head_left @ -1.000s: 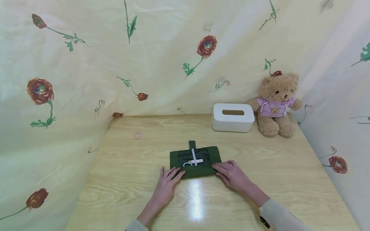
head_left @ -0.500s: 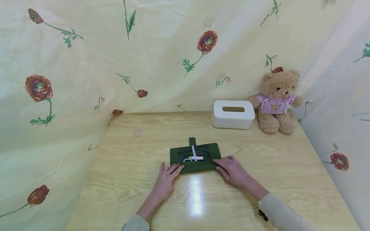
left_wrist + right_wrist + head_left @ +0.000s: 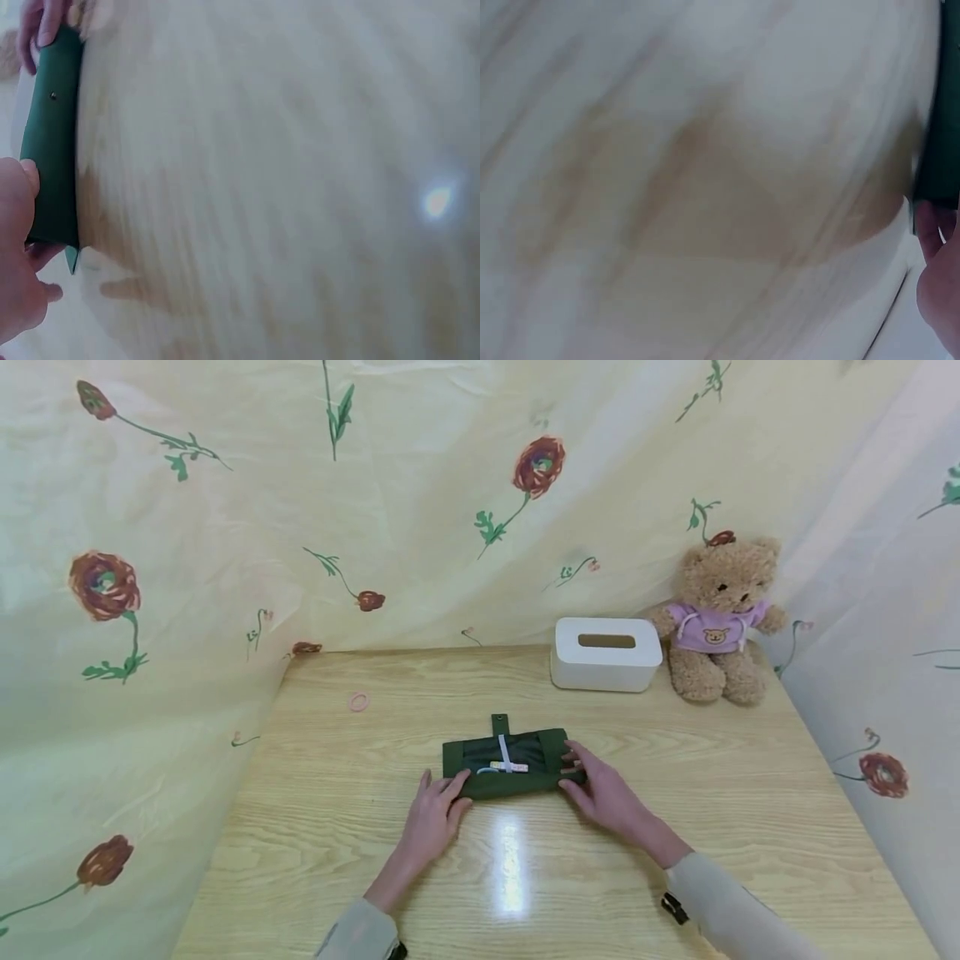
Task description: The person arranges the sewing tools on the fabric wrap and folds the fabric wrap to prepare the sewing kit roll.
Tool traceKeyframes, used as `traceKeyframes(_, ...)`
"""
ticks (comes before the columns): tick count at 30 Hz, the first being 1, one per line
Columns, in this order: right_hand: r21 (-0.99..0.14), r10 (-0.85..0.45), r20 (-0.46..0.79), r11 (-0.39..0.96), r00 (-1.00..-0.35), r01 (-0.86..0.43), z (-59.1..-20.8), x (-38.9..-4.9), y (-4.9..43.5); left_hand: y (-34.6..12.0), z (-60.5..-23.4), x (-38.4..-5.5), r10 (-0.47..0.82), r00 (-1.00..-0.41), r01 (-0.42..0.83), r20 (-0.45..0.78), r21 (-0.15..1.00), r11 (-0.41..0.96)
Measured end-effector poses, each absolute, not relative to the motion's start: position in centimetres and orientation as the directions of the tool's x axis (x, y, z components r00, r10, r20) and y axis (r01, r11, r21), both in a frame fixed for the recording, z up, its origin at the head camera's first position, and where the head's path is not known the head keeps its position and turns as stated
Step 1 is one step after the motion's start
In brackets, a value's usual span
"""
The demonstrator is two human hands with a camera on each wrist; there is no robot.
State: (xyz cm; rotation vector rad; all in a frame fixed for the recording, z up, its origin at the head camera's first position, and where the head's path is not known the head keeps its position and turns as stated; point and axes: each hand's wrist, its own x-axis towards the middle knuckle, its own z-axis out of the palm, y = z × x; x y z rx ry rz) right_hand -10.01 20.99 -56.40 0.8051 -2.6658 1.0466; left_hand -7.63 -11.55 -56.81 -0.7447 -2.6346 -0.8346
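Note:
A dark green roll-up pouch [image 3: 506,787] lies on the table, its near side folded over into a thick roll. My left hand [image 3: 433,817] grips the left end of that roll; in the left wrist view its thumb [image 3: 30,176] lies on the green surface. At the other end, my right hand [image 3: 606,792] holds the roll between thumb and fingers. The right wrist view catches only a strip of pouch [image 3: 939,150] beside the fingers. A small white stick-like piece [image 3: 510,767] sits inside under a white band [image 3: 504,748]; part of it is covered. A snap tab [image 3: 500,724] points away from me.
A white tissue box [image 3: 607,656] stands at the back right, beside a teddy bear [image 3: 720,622] in a purple top. A pink ring-shaped band [image 3: 358,702] lies at the back left of the wooden table [image 3: 322,860]. Flowered cloth [image 3: 420,510] hangs behind.
The near edge of the pouch has been rolled further away from me, covering more of the inside. Both hands have moved slightly, from fingers lying on the fold to gripping its ends.

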Motion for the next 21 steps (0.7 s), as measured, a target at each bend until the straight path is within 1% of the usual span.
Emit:
traceKeyframes(3,-0.618,-0.387,0.358,0.585,-0.85,-0.526,-56.4,-10.7,21.0,-11.5,-56.7,-8.2,0.3,-0.864,0.494,0.405,0.562,0.663)
traceKeyframes(5,-0.624,-0.372,0.366,0.581,-0.853,-0.522,-56.5,-11.1,21.0,-11.4,-56.6,-8.6,0.251,-0.881,0.46,0.402,0.603,0.652)
traceKeyframes(10,-0.653,-0.327,0.344,0.591,-0.88,-0.475,-56.4,-11.9,20.9,-11.2,-56.4,-9.5,0.174,-0.907,0.395,0.383,0.636,0.663)
traceKeyframes(13,-0.679,-0.293,0.309,0.597,-0.905,-0.426,-56.1,-12.3,20.7,-10.9,-55.9,-9.9,0.124,-0.935,0.326,0.331,0.674,0.663)
traceKeyframes(16,-0.693,-0.269,0.272,0.611,-0.924,-0.382,-55.8,-12.7,20.4,-10.5,-55.3,-10.4,0.087,-0.963,0.245,0.256,0.69,0.681)
traceKeyframes(21,-0.668,-0.271,0.228,0.655,-0.935,-0.353,-55.5,-13.7,20.0,-9.8,-54.2,-11.2,0.094,-0.986,0.163,0.141,0.631,0.759)
